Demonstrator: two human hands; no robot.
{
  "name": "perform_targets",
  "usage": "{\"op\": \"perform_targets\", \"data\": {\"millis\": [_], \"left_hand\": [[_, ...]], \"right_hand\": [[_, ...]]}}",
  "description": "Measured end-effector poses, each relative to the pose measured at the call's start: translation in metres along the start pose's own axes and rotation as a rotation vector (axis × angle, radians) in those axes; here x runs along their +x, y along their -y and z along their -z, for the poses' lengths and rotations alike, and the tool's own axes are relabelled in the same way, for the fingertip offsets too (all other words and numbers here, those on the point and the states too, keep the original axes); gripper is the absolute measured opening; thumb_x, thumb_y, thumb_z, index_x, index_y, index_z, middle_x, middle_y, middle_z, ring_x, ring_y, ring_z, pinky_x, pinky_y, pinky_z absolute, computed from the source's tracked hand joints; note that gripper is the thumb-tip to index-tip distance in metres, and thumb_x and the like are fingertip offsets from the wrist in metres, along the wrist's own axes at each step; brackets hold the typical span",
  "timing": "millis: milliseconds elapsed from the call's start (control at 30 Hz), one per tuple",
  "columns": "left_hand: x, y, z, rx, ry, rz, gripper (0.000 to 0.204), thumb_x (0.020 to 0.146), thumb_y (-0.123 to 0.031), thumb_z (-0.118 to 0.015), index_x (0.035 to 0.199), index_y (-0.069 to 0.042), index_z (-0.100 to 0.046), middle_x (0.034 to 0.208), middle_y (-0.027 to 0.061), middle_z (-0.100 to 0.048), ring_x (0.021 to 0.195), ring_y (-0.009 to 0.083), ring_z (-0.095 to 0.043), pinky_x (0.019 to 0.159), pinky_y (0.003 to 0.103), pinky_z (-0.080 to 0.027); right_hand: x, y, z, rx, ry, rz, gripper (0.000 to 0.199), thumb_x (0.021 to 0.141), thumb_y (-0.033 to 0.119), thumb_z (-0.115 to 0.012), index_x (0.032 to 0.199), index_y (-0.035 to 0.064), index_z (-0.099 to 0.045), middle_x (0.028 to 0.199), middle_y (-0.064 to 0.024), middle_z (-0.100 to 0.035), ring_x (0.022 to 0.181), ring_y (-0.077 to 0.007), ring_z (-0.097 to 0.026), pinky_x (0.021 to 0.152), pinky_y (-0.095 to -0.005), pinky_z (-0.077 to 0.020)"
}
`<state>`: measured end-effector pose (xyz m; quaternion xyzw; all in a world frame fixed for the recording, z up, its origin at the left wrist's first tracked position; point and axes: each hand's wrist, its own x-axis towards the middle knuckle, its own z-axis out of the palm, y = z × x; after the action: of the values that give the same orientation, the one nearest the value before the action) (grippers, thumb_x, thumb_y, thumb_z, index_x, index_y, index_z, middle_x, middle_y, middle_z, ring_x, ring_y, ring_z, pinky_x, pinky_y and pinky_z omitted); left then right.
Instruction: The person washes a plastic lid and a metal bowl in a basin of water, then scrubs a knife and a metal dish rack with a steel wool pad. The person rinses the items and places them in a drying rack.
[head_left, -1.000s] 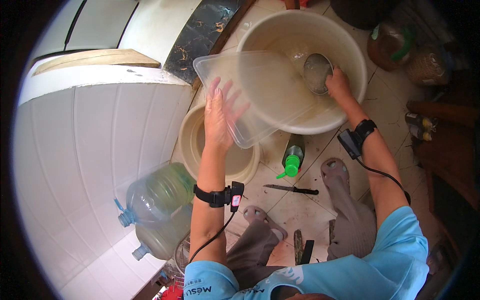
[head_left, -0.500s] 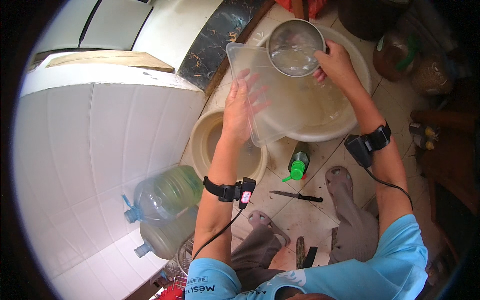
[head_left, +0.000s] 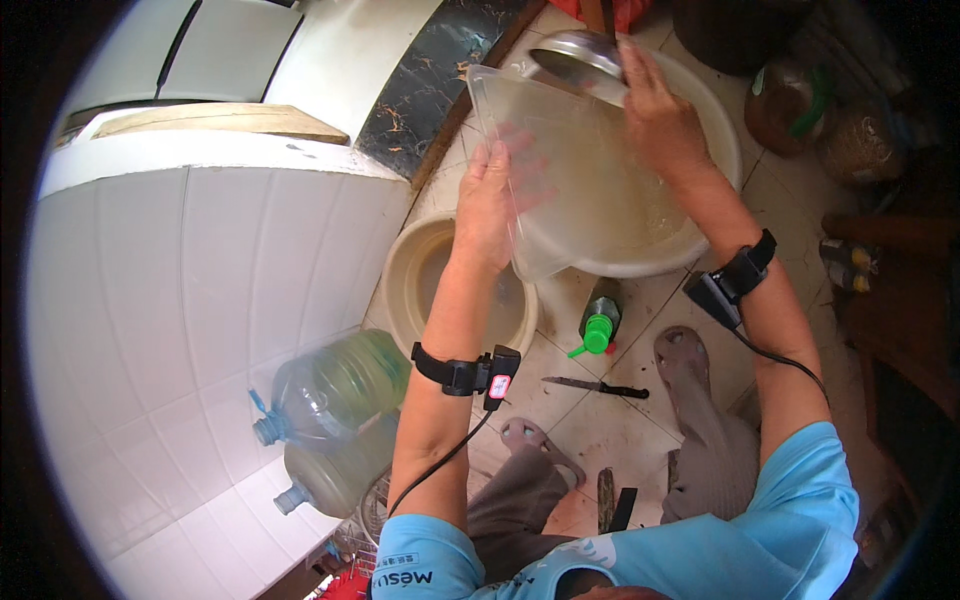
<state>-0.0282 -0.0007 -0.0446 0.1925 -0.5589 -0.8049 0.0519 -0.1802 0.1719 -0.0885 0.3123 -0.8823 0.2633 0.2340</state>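
Observation:
My left hand is closed on the left edge of a clear rectangular plastic lid; its fingers show through from behind. The lid is tilted over a large cream tub of cloudy water. In my right hand is a round metal bowl, gripped by its right side and tipped toward the lid's upper part. Whether water is running out of the bowl I cannot tell. Below my left wrist stands a smaller cream basin, partly hidden by my forearm.
A bottle with a green cap and a black-handled knife are on the tiled floor near my feet. Two large water jugs lie by the white tiled wall at left. Jars stand at the far right.
My right hand has turned the metal bowl from level, with water showing inside, to tipped over. My left hand and the plastic lid have shifted slightly right.

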Motion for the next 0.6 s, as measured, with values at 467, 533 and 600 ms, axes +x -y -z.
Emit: {"op": "perform_targets", "data": {"millis": [467,533,600], "left_hand": [[-0.002,-0.013,0.024,0.105,-0.042,-0.156,0.065,0.101,-0.048,-0.046,0.148,-0.007,-0.029,0.148,0.0186,-0.038,0.128,0.0376,-0.047,0.097,0.054,-0.048],[0.000,-0.008,0.026,0.072,-0.042,-0.156,0.068,0.100,-0.050,-0.048,0.149,-0.008,-0.029,0.147,0.0169,-0.040,0.128,0.0364,-0.047,0.097,0.053,-0.048],[0.003,-0.003,0.026,0.044,-0.031,-0.149,0.069,0.099,-0.051,-0.047,0.150,-0.009,-0.027,0.149,0.0164,-0.038,0.129,0.0367,-0.045,0.098,0.054,-0.046]], "right_hand": [[-0.114,-0.108,-0.079,0.626,0.593,-1.167,0.038,0.092,0.007,-0.052,0.124,-0.0122,-0.049,0.094,-0.0265,-0.066,0.069,-0.0308,-0.070,0.056,-0.0378,-0.0593],[-0.113,-0.092,-0.073,0.900,0.511,-1.306,0.033,0.090,0.009,-0.053,0.115,-0.0117,-0.052,0.084,-0.0218,-0.065,0.060,-0.0252,-0.068,0.049,-0.0356,-0.0580],[-0.104,-0.073,-0.056,1.048,0.451,-1.251,0.032,0.089,0.010,-0.053,0.112,-0.0126,-0.054,0.076,-0.0188,-0.065,0.056,-0.0224,-0.067,0.046,-0.0338,-0.0568]]}}
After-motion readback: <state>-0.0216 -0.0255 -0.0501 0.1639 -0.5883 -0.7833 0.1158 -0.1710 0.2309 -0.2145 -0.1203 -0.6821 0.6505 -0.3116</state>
